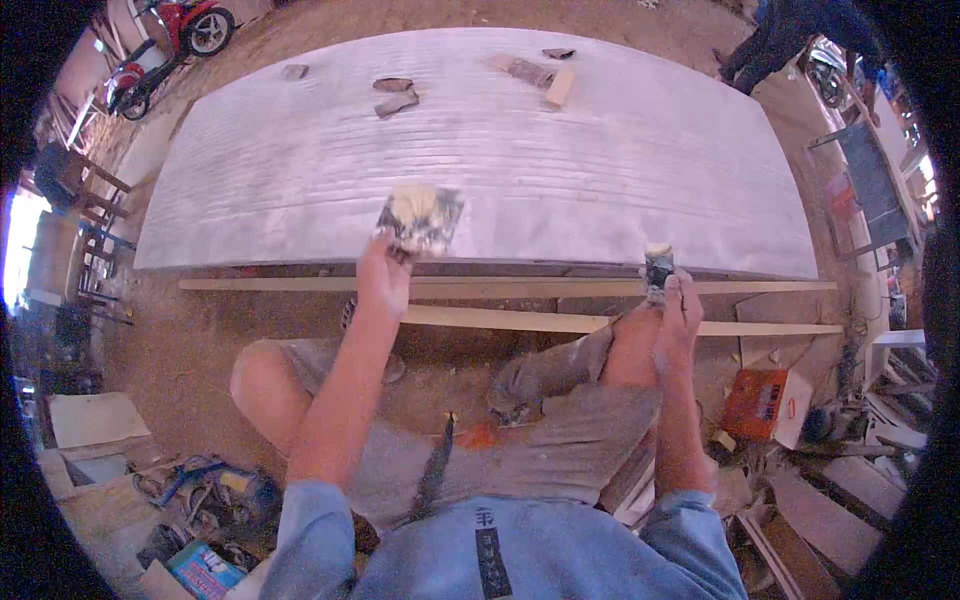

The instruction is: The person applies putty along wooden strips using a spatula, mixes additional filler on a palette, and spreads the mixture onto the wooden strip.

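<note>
My left hand (385, 268) is closed on the edge of a flat, stained board (420, 220) with a pale yellowish lump on top, held above the near part of a large whitish panel (480, 160). Near the panel's front edge, my right hand (678, 305) grips a small dark tool (659, 270) with a pale tip, held upright over my knee. The two held things are well apart. On the far part of the panel lie brown scraps (395, 95) and a light wooden block (560, 87).
Two long wooden strips (500, 289) run below the panel's front edge. An orange box (755, 403) stands at the right, near scrap boards (830, 510). A machine (215, 495) lies at lower left. Another person (800, 35) bends at the back right; a red motorcycle (170, 50) stands back left.
</note>
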Action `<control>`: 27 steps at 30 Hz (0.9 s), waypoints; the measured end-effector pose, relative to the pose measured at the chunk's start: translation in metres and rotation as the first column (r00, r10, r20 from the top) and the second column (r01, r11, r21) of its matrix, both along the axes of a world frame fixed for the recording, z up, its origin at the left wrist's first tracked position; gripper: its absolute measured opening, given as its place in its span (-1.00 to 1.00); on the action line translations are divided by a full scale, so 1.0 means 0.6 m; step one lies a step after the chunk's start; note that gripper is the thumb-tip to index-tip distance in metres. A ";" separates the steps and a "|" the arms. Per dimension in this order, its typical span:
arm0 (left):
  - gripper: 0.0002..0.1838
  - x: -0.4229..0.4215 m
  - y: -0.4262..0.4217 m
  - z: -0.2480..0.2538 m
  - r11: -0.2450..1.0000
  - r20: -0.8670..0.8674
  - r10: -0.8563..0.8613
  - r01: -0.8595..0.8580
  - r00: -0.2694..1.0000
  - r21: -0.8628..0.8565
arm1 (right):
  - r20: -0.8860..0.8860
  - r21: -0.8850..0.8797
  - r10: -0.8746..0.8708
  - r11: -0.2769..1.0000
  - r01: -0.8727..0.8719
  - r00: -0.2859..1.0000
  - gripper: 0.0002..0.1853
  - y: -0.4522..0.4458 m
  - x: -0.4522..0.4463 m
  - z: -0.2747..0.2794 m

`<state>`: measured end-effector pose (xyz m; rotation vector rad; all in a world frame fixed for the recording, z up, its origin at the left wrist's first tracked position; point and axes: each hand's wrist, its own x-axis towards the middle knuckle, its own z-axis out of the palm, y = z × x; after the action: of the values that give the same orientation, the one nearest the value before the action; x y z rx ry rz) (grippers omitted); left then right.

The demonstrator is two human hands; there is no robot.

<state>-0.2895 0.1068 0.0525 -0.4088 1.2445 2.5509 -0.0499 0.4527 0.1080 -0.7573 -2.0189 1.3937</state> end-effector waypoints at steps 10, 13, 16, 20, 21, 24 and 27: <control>-0.49 0.172 -0.007 -0.141 0.571 -0.198 -0.482 0.135 0.853 -0.810 | -0.065 0.068 0.003 0.998 0.002 0.998 -0.71 0.015 0.001 -0.032; -0.38 0.251 0.055 -0.184 0.136 0.008 -0.820 0.207 0.573 -0.969 | -0.044 0.101 -0.046 0.994 0.050 0.998 -0.71 0.009 -0.002 -0.032; -0.31 0.269 0.138 -0.272 0.018 -0.046 -0.907 -0.071 0.419 -0.997 | -0.030 0.161 -0.078 0.984 0.082 0.996 -0.71 0.013 -0.001 -0.039; -0.30 0.298 0.194 -0.307 -0.229 0.072 -0.866 -0.264 0.495 -0.937 | 0.028 0.076 -0.066 0.995 0.064 0.997 -0.72 -0.007 0.006 0.005; -0.30 0.318 0.203 -0.323 -0.225 0.076 -0.869 -0.253 0.489 -0.941 | 0.071 0.112 -0.079 0.991 0.071 0.994 -0.72 -0.009 0.008 0.011; -0.34 0.341 0.197 -0.329 0.039 0.091 -0.966 0.485 0.241 -0.874 | 0.068 0.138 -0.113 0.985 0.102 0.991 -0.72 -0.006 0.002 0.003; -0.39 0.312 0.144 -0.195 0.221 0.043 -0.930 0.649 0.365 -0.728 | 0.030 0.381 -0.146 0.916 0.124 0.989 -0.71 -0.001 0.008 -0.035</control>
<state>-0.1024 0.1930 -0.0646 0.6374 1.8100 1.1885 -0.0452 0.4523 0.0871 -0.7503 -2.1464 0.8730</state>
